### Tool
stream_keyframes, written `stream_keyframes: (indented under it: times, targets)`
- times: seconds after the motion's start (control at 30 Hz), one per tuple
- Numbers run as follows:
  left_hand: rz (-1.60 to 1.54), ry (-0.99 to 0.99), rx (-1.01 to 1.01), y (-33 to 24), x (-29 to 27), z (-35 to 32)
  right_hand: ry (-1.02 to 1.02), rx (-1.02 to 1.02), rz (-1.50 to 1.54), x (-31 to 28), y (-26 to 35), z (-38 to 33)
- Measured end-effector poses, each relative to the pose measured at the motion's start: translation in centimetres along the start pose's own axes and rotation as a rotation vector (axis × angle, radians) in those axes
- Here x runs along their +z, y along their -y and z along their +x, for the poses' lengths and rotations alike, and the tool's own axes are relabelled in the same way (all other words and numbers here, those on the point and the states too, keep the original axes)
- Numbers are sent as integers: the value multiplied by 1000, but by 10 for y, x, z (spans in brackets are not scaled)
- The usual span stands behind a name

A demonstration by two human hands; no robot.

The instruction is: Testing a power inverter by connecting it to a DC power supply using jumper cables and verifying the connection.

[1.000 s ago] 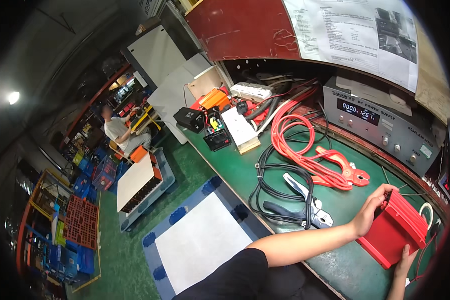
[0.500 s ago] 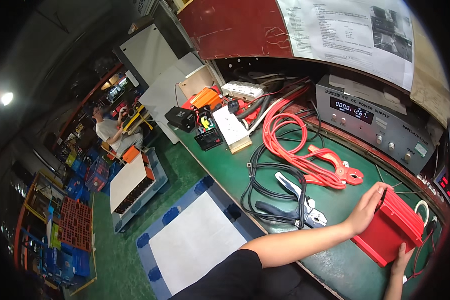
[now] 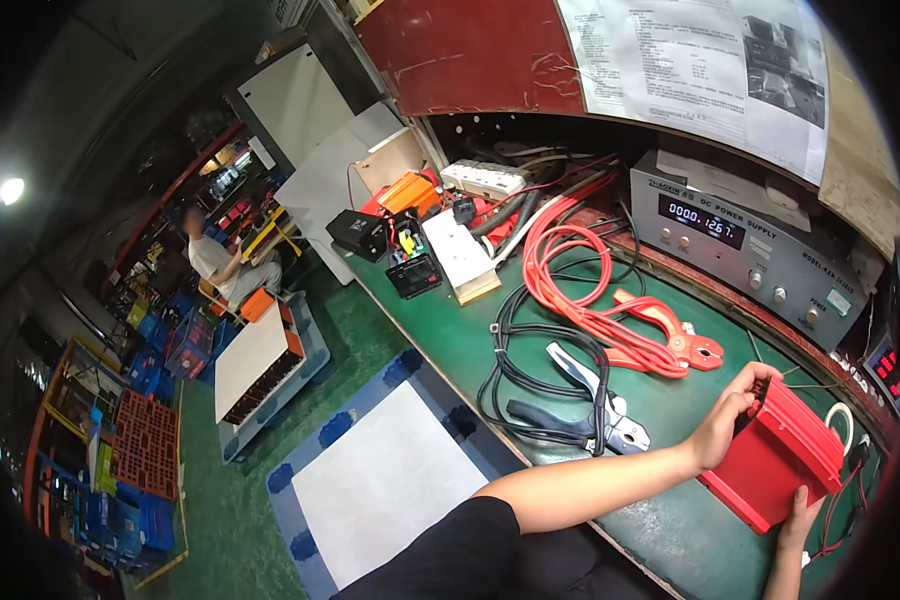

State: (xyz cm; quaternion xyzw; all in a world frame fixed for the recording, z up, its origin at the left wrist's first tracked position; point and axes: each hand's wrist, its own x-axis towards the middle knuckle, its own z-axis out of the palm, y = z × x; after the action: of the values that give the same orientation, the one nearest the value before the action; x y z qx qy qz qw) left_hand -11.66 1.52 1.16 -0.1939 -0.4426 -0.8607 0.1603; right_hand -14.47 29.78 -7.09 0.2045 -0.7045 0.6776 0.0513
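Observation:
A red box-shaped unit (image 3: 782, 455) with a ribbed top stands tilted on the green bench (image 3: 470, 350) at the lower right. My left hand (image 3: 732, 418) grips its upper left edge, the arm reaching across from the lower middle. My right hand (image 3: 796, 518) holds its lower corner from below. A red clamp (image 3: 678, 343) with red cables (image 3: 560, 270) lies just beyond the unit. A black clamp (image 3: 598, 412) with black cables lies left of my left forearm.
A grey bench power supply (image 3: 745, 255) with a lit display stands at the back. A white block (image 3: 460, 255), an orange device (image 3: 408, 192) and a black meter (image 3: 358, 232) sit at the bench's far end. A person (image 3: 220, 262) sits among crates far left. A white floor mat (image 3: 385, 480) lies below.
The view has shifted slightly. Both hands stay on the red unit, which sits in nearly the same spot, tilted a little more toward me.

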Motion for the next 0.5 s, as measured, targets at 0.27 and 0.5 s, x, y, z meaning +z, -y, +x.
stream_keyframes:
  times: [0.27, 0.5]
  targets:
    - [14, 16, -81, -2, -4, 1, 17, 51, -35, -5, -1, -1]
    - [61, -51, -114, 1, -2, 3, 37, 61, -74, -6, -4, -1]
